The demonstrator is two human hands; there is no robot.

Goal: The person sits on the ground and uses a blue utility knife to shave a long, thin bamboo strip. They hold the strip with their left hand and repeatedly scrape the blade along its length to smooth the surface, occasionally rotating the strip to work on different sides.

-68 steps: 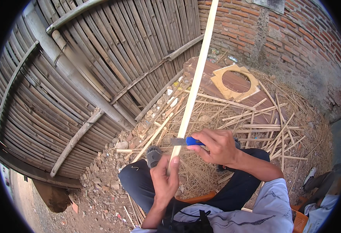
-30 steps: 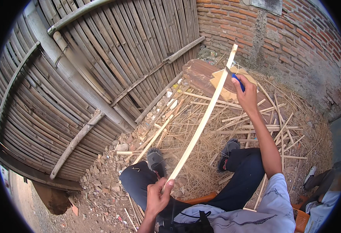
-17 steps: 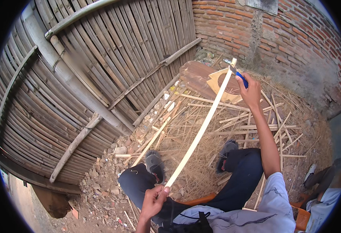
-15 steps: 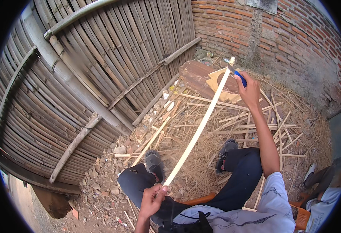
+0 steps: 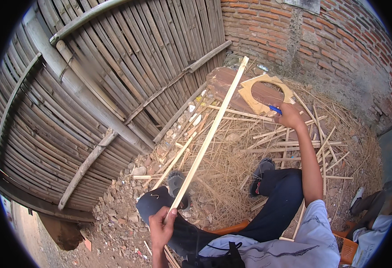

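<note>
My left hand (image 5: 162, 227) is closed around the near end of a long pale bamboo strip (image 5: 210, 136), by my left knee. The strip slants up and away, its far end in the air over a brown board (image 5: 225, 82). My right hand (image 5: 291, 117) is wrapped around a blue-handled utility knife (image 5: 275, 109), apart from the strip and to its right. The knife's blade can hardly be made out against the background. Just beyond it, on the board, lies a tan sheet with a round hole (image 5: 248, 94).
Cut bamboo strips (image 5: 289, 144) and heaped shavings (image 5: 222, 167) cover the ground around my feet. A bamboo fence (image 5: 129, 67) rises on the left, a brick wall (image 5: 267, 31) at the back right. Another person's leg (image 5: 364, 206) and an orange plastic seat (image 5: 348, 250) are at lower right.
The knife has come off the strip's far end, and my right hand has moved nearer and lower. The strip has swung left, with my left hand shifting slightly left.
</note>
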